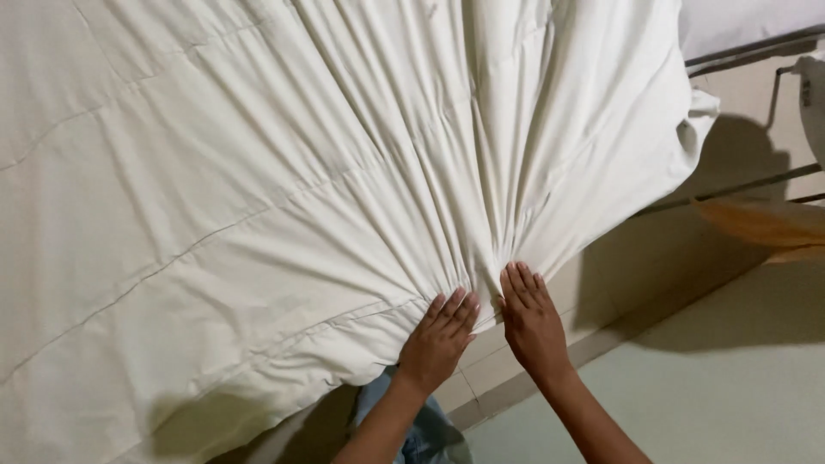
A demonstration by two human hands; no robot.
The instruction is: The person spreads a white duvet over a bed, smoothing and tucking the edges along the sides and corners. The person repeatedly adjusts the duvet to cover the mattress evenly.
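Tiled floor (730, 387), hands (485, 331) at duvet (258, 189) edge

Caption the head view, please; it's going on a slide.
Both hands, left and right, press flat on the gathered edge of a cream quilt, pleats fanning out above.

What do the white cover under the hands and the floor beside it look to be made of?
White cover: soft woven fabric, probably cotton or a blend, matte; it gathers into fine pleats where the left hand and right hand press, and stitched seams suggest padding. Floor: smooth and hard, pale green, likely tile or vinyl.
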